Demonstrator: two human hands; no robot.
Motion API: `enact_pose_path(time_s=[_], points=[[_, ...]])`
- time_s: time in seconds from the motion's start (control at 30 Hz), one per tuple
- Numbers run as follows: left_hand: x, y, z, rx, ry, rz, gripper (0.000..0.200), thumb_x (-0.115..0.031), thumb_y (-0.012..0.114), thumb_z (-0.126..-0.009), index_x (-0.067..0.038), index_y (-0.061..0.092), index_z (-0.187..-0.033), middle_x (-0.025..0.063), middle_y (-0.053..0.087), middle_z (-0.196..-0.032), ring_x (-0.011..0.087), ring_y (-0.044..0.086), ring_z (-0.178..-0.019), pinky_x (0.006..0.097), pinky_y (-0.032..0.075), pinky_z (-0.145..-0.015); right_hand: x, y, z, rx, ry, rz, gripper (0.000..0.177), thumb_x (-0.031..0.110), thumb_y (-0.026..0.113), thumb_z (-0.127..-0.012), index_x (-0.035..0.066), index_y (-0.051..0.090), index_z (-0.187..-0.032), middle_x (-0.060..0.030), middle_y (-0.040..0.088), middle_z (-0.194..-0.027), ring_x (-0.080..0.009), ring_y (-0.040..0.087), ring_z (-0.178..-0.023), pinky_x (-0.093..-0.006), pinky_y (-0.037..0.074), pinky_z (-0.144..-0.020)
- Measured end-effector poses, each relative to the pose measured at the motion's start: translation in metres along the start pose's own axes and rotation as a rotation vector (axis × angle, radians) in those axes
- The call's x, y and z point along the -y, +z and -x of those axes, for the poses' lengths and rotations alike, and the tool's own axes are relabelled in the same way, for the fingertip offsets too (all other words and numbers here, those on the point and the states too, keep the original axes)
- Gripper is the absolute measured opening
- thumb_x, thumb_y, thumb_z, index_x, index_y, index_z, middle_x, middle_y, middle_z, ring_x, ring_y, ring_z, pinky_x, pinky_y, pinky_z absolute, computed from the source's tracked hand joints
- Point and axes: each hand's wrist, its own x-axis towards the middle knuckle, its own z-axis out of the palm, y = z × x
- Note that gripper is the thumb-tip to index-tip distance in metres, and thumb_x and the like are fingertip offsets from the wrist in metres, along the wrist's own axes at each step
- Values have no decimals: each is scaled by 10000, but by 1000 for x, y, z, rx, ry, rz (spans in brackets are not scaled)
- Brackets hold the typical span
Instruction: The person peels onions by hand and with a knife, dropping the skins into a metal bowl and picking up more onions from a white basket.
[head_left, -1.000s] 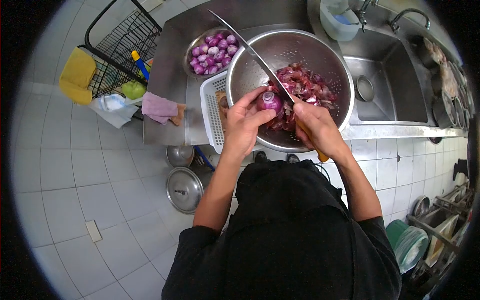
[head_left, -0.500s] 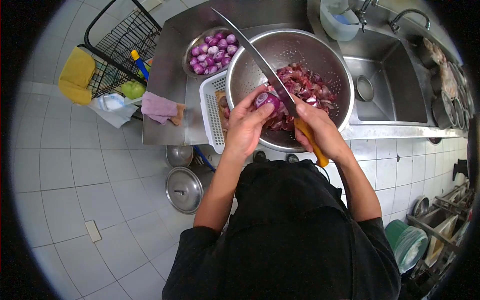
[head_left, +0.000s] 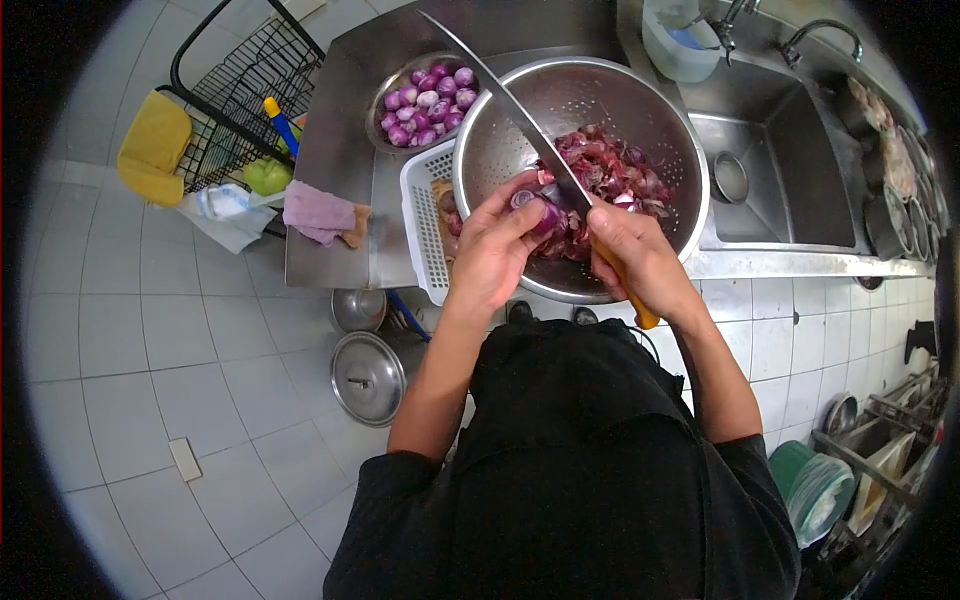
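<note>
A red onion (head_left: pixel 537 212) is gripped in the fingers of my left hand (head_left: pixel 497 240), over the near left part of a large steel colander (head_left: pixel 500 130). My right hand (head_left: pixel 645 255) is closed round the yellow handle of a long knife (head_left: pixel 520 117). Its blade slants up and left across the colander, passing close to the onion. Reddish onion skins (head_left: pixel 610 170) are heaped in the colander below. Peeled purple onions (head_left: pixel 425 110) fill a steel bowl beyond it to the left. A white plastic basket (head_left: pixel 425 225), partly under the colander, holds brownish pieces and some onions.
A steel sink (head_left: pixel 775 170) with a strainer in it lies right of the colander. A pink cloth (head_left: pixel 318 212) hangs over the counter's left edge, beside a black wire rack (head_left: pixel 250 85). A lidded pot (head_left: pixel 368 380) stands on the tiled floor.
The onion has turned in my left fingers, so its ringed cut face shows differently. The knife has shifted very slightly; both hands stay in nearly the same place.
</note>
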Motion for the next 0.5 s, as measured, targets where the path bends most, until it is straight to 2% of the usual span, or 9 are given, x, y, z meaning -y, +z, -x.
enact_pose_path(time_s=[0.17,0.27,0.33,0.4,0.5], points=[[-2,-10,3,48,3,-17,455,26,591,-908,37,477,-1349,147,589,-1249,226,606,-1126,380,493,-994,10,-15,-3,-88,46,21,493,368,459,-1043,104,467,-1459,28,441,-590,-55,422,-507,-226,320,-444],[-3,-12,3,31,0,17,464,27,596,-910,43,466,-1355,151,586,-1254,227,604,-1130,382,493,-995,12,-22,-5,-94,41,143,535,370,475,-1034,49,447,-1461,-45,588,-687,-120,560,-622,-259,454,-595],[-3,-11,3,7,-10,58,475,22,604,-914,47,455,-1364,153,584,-1261,227,603,-1134,379,493,-997,-2,-25,-11,-224,-34,349,569,375,489,-1024,10,432,-1457,-122,666,-831,-200,633,-796,-312,474,-776],[-2,-9,4,-16,-16,86,494,19,611,-918,51,440,-1380,158,583,-1269,227,601,-1140,373,492,-1002,-5,-23,-13,-297,-89,432,603,382,501,-1014,-22,415,-1454,-191,688,-1000,-265,642,-987,-348,447,-931],[-1,-8,7,-21,54,-2,527,19,616,-923,65,410,-1405,169,577,-1286,230,599,-1147,365,489,-1015,4,-15,-6,-287,-50,379,644,388,518,-1000,-58,395,-1448,-264,636,-1223,-309,575,-1218,-361,371,-1063]])
